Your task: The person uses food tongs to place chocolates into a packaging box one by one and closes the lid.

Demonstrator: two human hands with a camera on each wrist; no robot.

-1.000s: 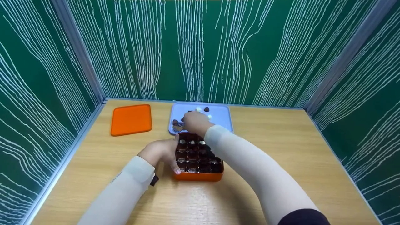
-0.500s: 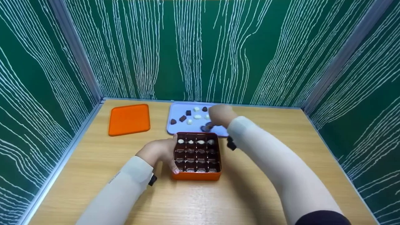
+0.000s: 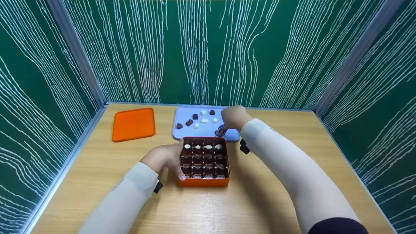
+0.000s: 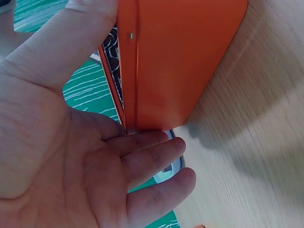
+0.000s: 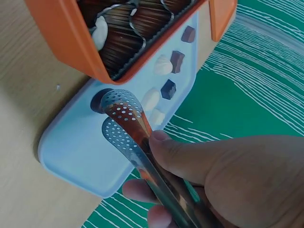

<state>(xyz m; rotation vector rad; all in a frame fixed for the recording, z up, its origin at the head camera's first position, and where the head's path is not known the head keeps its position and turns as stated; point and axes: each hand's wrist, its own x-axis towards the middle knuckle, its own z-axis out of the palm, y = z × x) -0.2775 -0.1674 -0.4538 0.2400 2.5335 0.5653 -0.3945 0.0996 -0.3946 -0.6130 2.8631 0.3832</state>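
An orange box [image 3: 204, 183] with a dark compartmented liner stands on the table; pale chocolates [image 3: 208, 147] fill its far row. Brown shapes show in the row before it, too dim to identify. My left hand [image 3: 167, 157] holds the box's left side, thumb at the near corner, fingers by the far one. In my right hand [image 3: 234, 117] is a pair of metal tongs [image 5: 126, 116] with perforated tips, slightly apart. Those tips are over the blue tray [image 5: 76, 164], beside a dark round chocolate [image 5: 98, 101] partly hidden behind them.
Several loose brown and white chocolates [image 3: 204, 121] lie on the tray's left and middle. A flat orange lid [image 3: 134, 125] lies at the table's back left. Green panels with white lines [image 3: 227, 55] wall in the wooden table [image 3: 279, 133].
My right hand has swung rightward across the tray with the tongs, from its left part to its right, uncovering the box and loose chocolates. The left hand keeps its hold on the box.
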